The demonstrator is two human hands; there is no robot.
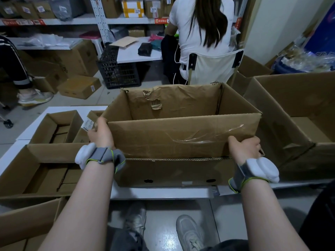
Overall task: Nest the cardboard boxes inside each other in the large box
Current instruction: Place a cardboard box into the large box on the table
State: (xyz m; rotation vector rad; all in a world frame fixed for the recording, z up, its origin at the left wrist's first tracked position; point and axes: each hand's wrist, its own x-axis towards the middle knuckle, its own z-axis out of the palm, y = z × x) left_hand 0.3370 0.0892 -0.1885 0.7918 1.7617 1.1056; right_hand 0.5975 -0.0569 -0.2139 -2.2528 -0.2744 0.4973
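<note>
The person stands at the near edge of a white table (159, 193) with both hands on an open-topped cardboard box (181, 134). The left hand (101, 133) grips the box's near left corner, thumb on the near wall and fingers curled round onto the side. The right hand (244, 147) grips the near right corner in much the same way. Each wrist wears a grey band with a white device.

The box has clear tape across its near face and torn paper on its far inner wall. Right below it shows the near wall of a lower box (172, 173) with two dark holes, standing at the table's near edge. I cannot tell whether the held box sits inside that one or on top of it.

At the table's left edge an open box (52, 151) holds smaller cartons (59, 174), and another open box (72, 122) stands behind it. A large open box (299, 98) stands just beside the held one on the right. Beyond the table, a seated person (199, 33) faces the shelves (101, 20).
</note>
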